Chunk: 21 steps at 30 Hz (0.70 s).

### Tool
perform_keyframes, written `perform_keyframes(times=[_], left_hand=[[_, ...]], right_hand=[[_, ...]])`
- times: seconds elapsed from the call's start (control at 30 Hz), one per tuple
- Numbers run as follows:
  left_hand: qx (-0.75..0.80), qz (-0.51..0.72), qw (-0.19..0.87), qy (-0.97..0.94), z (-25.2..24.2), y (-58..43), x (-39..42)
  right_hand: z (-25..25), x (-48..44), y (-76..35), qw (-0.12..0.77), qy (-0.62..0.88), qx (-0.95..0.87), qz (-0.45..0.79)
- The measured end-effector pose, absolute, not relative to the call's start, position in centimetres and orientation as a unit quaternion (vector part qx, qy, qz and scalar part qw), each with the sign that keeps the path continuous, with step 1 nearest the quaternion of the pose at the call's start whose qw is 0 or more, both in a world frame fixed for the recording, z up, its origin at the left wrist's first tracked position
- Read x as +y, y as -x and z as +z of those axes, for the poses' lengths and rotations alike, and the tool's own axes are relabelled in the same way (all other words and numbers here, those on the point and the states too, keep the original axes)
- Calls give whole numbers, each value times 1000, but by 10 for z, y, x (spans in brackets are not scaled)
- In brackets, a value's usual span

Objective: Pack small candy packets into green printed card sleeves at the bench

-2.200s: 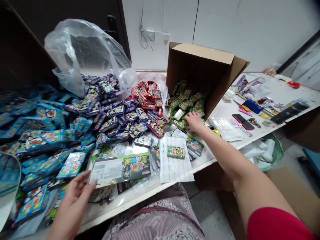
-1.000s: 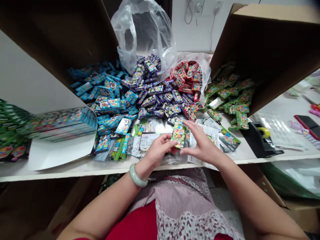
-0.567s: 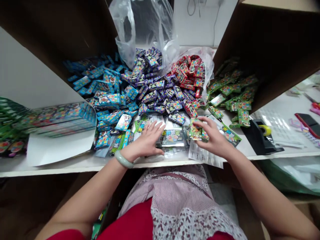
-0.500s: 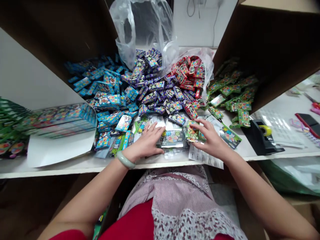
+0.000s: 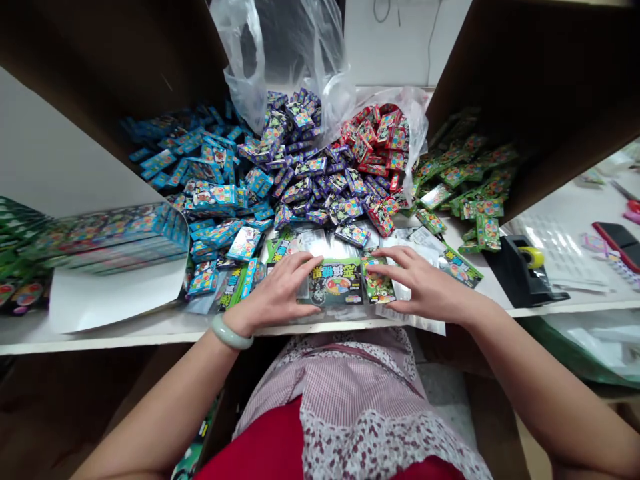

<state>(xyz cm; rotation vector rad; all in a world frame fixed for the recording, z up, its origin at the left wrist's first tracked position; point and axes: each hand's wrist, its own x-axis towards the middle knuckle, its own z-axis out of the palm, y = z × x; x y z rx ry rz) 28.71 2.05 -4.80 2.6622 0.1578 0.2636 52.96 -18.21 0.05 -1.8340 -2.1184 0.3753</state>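
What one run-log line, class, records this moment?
left hand: on printed foil bag | right hand: on small green pack

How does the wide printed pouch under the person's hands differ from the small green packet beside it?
The wide printed pouch is far larger than the small green packet. The pouch lies landscape with a dark label; the packet lies upright and is brighter green. The left hand sits at the pouch's left end, the right hand at the packet. Both lie flat, showing round multicoloured art.

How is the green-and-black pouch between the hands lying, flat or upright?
The pouch lies flat, face up, touched by the left hand; the right hand rests on a small green packet beside it.
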Motion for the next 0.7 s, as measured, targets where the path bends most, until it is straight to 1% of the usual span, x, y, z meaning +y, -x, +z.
perform_keyframes(times=[0.1, 0.27, 0.4, 0.57, 0.63, 0.7], left_hand=[[46, 87, 230, -968, -47, -286, 20], [72, 101, 254, -959, -45, -284, 21], [55, 117, 267, -955, -45, -287, 18], [42, 110, 287, -951, -47, -293, 10], [45, 127, 292, -947, -50, -295, 8], [46, 138, 295, -944, -52, -294, 8]], right_hand=[[9, -189, -539, 155, 634, -744, 143], [25, -200, -556, 192, 636, -734, 145], [29, -193, -550, 154, 600, -766, 171], [25, -177, -534, 117, 633, -756, 116], [22, -173, -531, 120, 637, -753, 117], [16, -170, -528, 144, 634, -747, 141]])
